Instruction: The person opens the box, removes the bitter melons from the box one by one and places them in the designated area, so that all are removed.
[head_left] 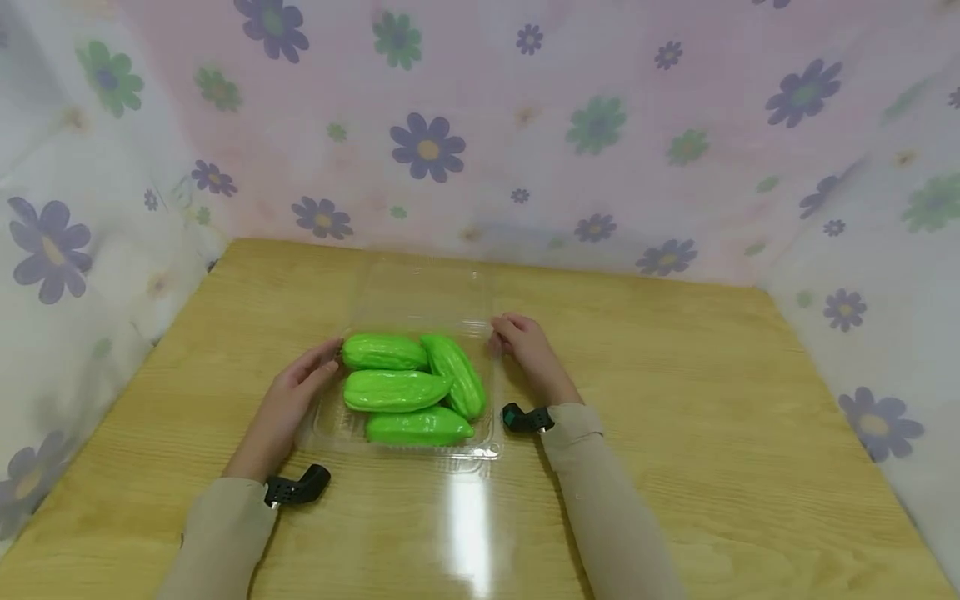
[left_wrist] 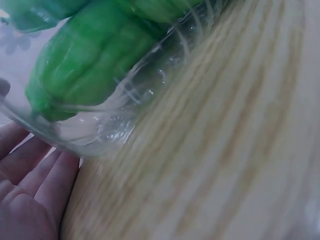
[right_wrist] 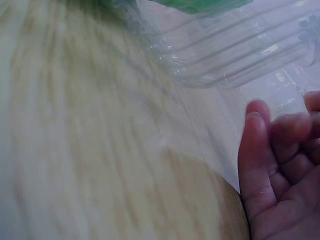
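A clear plastic clamshell box (head_left: 330,429) sits on the table with its transparent lid (head_left: 423,287) folded back toward the wall. In its tray lie several bright green bitter melons (head_left: 397,391), glossy and ridged; one (head_left: 457,377) slants along the right side. My left hand (head_left: 296,387) rests against the tray's left side, its fingers (left_wrist: 37,172) nearly straight below the rim in the left wrist view. At the right back corner, near the hinge, my right hand (head_left: 528,346) has curled fingers (right_wrist: 257,150) and pinches the box's edge.
The wooden table (head_left: 712,433) extends around the box, with a bright light reflection in front. Flower-printed cloth (head_left: 480,108) encloses the table at the back and both sides. A black wrist device (head_left: 300,486) is on the left wrist, another (head_left: 527,418) on the right.
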